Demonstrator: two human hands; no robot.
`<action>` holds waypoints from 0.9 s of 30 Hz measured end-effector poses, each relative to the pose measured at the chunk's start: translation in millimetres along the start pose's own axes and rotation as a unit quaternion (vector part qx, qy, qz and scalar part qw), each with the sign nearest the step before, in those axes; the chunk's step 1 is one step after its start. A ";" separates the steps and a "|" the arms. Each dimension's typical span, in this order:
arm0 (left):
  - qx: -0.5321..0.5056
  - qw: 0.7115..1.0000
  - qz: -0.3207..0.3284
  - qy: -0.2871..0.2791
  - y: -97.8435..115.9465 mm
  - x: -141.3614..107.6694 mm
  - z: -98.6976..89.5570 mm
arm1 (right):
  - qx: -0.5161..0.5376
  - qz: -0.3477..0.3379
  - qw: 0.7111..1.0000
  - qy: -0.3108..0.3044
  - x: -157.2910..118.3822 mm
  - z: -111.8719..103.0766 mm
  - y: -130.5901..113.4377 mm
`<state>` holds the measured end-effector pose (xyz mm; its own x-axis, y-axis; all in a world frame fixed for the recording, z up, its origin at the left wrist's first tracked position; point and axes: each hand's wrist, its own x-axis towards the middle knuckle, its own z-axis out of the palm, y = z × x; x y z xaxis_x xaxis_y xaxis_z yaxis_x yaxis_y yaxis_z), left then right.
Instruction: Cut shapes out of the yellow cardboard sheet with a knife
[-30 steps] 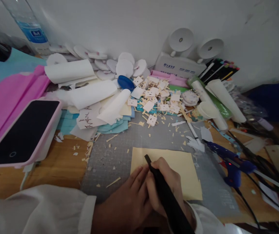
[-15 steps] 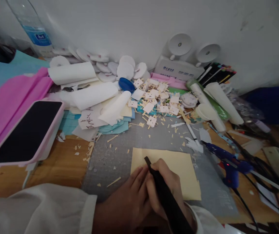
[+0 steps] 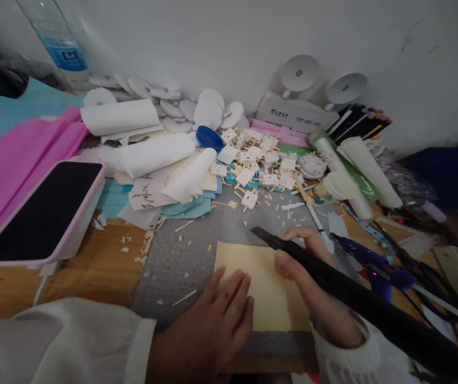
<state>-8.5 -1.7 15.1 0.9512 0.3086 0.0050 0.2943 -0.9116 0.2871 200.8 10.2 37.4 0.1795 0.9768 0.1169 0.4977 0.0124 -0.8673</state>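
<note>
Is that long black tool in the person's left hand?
No, the right hand holds the long black tool, while the left hand lies on the yellow sheet.

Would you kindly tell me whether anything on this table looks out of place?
Yes, pale scraps lie scattered across the grey mat and onto the wooden table left of it, looking untidy beside the flat yellow sheet.

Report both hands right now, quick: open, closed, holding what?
Left hand: open, fingers spread on the pale yellow sheet.
Right hand: closed, holding the black cutter.
</note>
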 end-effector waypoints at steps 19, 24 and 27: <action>0.111 0.990 -0.034 0.084 -1.4 7.6 14.8 | 0.218 0.094 0.953 -0.185 10.7 16.7 23.5; 0.115 0.989 -0.035 0.088 -1.3 8.3 14.1 | 0.167 0.056 0.962 -0.210 10.3 17.3 12.5; 0.114 0.989 -0.030 0.093 -1.4 7.9 14.9 | 0.152 0.055 0.963 -0.215 10.9 17.4 9.8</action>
<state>-0.1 -2.1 0.4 0.9040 0.3895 0.1763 0.3832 -0.9210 0.0698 192.9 24.7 21.8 -0.1846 0.9731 -0.1381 0.2123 -0.0977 -0.9723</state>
